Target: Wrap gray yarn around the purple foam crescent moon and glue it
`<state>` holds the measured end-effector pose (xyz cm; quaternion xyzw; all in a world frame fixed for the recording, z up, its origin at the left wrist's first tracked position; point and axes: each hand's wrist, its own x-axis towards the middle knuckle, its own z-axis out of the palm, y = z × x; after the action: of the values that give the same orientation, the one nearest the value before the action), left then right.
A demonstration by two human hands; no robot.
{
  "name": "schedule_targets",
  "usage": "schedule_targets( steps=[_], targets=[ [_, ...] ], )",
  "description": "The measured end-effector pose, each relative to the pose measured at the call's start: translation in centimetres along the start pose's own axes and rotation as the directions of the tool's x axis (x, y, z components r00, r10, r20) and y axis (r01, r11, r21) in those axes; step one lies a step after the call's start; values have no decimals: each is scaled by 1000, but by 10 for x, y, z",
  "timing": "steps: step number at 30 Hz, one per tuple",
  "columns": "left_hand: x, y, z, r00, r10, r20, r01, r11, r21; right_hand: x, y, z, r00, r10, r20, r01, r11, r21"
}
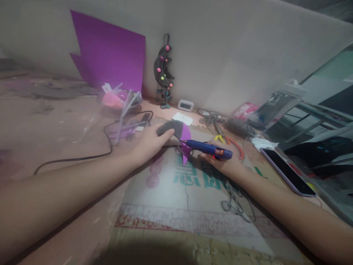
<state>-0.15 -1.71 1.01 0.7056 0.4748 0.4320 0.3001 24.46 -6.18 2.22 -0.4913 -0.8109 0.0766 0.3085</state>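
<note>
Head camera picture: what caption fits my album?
Left hand holding a grey-wrapped purple crescent, right hand holding a blue glue gun close to it.

Here's the pinkish table, and across its middle spreads a sheet of cardboard, green characters printed on it, red pattern along the near part! Loose grey yarn loops over its right side. Out left, a black cord snakes over the tabletop. Along the back, a small white clock; then right, red-handled pliers, a dark yarn bundle, crumpled tissue, and a phone near the edge.
</note>
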Motion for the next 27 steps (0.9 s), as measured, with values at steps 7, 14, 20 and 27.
schedule_targets(
  steps=[7, 14, 20, 27],
  targets=[
    [1, 0, 0, 1000, 2, -8, -2, 1000, 9, -1, 1, 1, 1000, 13, -16, -14, 1000, -13],
    [1, 0, 1, 1000, -8, -7, 8, 1000, 10, -1, -1, 1, 999, 35, -20, -35, 999, 5],
    [1, 1, 0, 1000, -14, -3, 15, 1000, 20, -1, -2, 0, 999, 28, -26, -28, 1000, -8],
    [0, 3, 0, 1000, 2, -10, -2, 1000, 27, 0, 2, 1, 999, 43, 21, -43, 999, 22]
  ],
)
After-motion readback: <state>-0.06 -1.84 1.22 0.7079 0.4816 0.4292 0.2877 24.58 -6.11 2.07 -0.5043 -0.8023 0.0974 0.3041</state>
